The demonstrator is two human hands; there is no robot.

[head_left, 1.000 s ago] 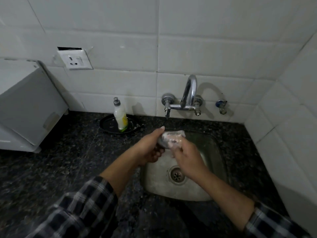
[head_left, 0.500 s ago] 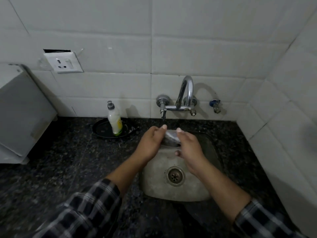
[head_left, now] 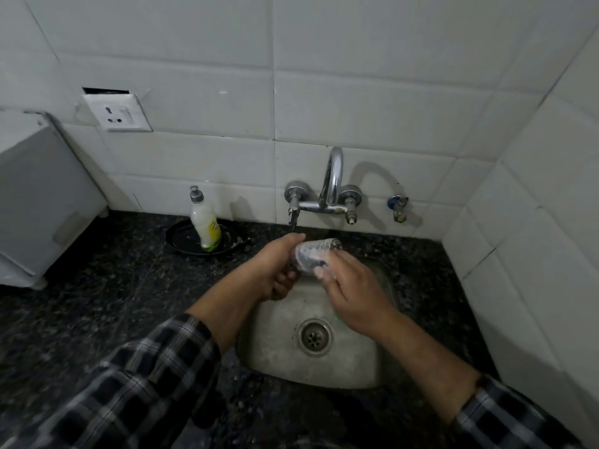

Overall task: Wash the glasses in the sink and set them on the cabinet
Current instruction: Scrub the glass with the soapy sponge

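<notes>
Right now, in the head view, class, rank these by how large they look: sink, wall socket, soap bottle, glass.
1. sink
2. wall socket
3. soap bottle and glass: these look about alike. The glass is partly covered and nearer the camera, so I leave them unranked.

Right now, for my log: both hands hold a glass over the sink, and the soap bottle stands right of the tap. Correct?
Not quite. In the head view the soap bottle stands left of the tap; the left hand and right hand do hold the glass over the sink.
</notes>
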